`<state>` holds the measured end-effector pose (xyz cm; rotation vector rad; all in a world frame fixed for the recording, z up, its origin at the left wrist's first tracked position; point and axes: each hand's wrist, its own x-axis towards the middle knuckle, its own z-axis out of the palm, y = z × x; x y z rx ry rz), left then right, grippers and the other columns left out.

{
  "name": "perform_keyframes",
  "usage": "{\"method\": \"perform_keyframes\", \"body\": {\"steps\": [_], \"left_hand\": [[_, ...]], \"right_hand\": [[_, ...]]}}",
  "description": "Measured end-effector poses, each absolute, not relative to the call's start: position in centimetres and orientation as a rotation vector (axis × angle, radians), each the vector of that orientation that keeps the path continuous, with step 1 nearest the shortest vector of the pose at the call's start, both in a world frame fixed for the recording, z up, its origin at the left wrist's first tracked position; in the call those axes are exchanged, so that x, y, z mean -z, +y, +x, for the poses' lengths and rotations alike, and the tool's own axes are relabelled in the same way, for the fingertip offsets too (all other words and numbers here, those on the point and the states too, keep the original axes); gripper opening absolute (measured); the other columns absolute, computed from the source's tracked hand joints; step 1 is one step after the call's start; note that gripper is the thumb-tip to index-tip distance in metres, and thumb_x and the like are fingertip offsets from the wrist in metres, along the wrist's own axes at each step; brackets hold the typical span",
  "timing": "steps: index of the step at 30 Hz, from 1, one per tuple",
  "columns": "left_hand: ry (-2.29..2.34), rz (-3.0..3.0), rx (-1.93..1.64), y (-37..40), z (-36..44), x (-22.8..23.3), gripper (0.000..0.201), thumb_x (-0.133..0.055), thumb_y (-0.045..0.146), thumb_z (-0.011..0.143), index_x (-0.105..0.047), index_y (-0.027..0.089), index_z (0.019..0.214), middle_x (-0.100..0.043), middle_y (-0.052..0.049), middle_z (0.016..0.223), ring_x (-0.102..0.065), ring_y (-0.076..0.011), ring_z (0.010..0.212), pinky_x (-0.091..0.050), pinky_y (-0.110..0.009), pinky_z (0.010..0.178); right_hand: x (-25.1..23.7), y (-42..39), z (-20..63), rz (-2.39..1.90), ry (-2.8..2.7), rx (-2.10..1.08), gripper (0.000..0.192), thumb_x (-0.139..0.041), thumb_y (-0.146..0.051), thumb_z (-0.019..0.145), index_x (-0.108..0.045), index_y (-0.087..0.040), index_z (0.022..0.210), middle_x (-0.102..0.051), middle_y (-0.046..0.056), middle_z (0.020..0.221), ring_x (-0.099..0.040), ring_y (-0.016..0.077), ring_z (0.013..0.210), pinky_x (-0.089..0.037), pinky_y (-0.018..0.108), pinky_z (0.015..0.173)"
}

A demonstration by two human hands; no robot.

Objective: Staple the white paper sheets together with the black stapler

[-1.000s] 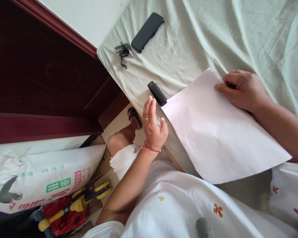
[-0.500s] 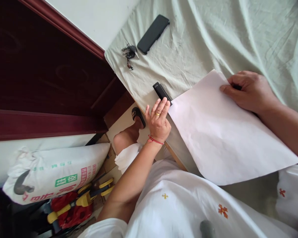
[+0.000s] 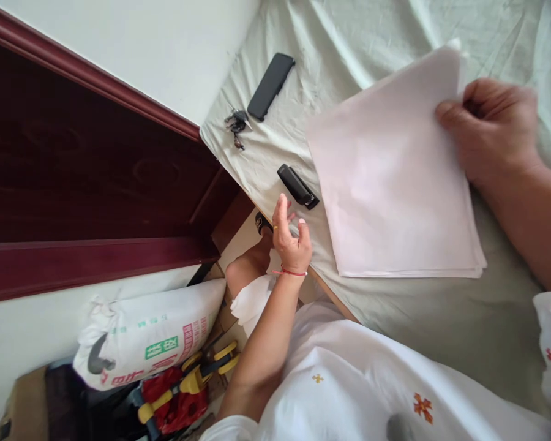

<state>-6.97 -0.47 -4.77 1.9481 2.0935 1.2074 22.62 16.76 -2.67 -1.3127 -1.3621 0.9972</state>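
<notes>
The right hand (image 3: 491, 131) has its grip closed on the far right corner of a stack of white paper (image 3: 390, 177), thumb on top, fingers underneath; the stack lies on the cloth-covered surface (image 3: 441, 318), that corner perhaps slightly raised. At nine o'clock from the paper, the left hand (image 3: 291, 240) hovers half open and empty, fingertips just short of a black stapler (image 3: 297, 185) at its twelve o'clock. The step looks like squaring the sheets for stapling; the next move likely calls for grasping the stapler. Keys (image 3: 236, 124) and a phone (image 3: 270, 86) lie at eleven o'clock.
</notes>
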Motion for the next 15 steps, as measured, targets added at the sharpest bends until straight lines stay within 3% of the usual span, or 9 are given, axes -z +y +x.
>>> {"method": "perform_keyframes", "body": {"steps": [3, 6, 11, 15], "left_hand": [[2.199, 1.598, -1.416, -1.1, -6.3, 4.6, 0.040, -0.047, 0.046, 0.102, -0.066, 0.016, 0.122, -0.072, -0.015, 0.120, -0.072, -0.0200, 0.100, -0.059, -0.030, 0.073], [2.035, 1.173, -1.499, -2.2, -5.2, 3.9, 0.043, -0.052, 0.056, 0.098, -0.071, 0.017, 0.101, -0.075, -0.007, 0.086, -0.065, -0.0134, 0.064, -0.047, -0.024, 0.049], [1.651, 0.942, -1.323, -3.7, -4.0, 2.6, 0.074, -0.035, 0.082, 0.091, -0.074, 0.019, 0.098, -0.070, -0.006, 0.073, -0.055, -0.0123, 0.050, -0.036, -0.025, 0.040], [1.621, 0.946, -1.114, -3.0, -4.1, 1.9, 0.046, -0.069, 0.063, 0.086, -0.065, 0.019, 0.073, -0.064, -0.001, 0.059, -0.046, -0.0079, 0.044, -0.033, -0.022, 0.041]], "right_hand": [[2.3, 16.7, 22.8, -1.249, -1.174, -1.185, 0.024, -0.078, -0.035, 0.076, -0.060, -0.023, 0.066, -0.055, -0.001, 0.068, -0.044, 0.0097, 0.057, -0.033, 0.030, 0.052], [1.7, 16.3, 22.9, -1.272, -1.116, -1.434, 0.019, -0.082, -0.037, 0.073, -0.070, -0.023, 0.077, -0.065, -0.001, 0.073, -0.055, 0.0120, 0.059, -0.043, 0.031, 0.052], [2.2, 16.0, 23.0, -1.238, -1.524, -1.478, 0.030, -0.080, -0.050, 0.079, -0.072, -0.021, 0.080, -0.066, -0.001, 0.070, -0.055, 0.0095, 0.053, -0.040, 0.024, 0.044], [2.7, 15.9, 23.0, -1.124, -1.622, -1.532, 0.037, -0.078, -0.058, 0.079, -0.074, -0.022, 0.086, -0.071, 0.000, 0.078, -0.062, 0.0137, 0.061, -0.047, 0.026, 0.045]]}}
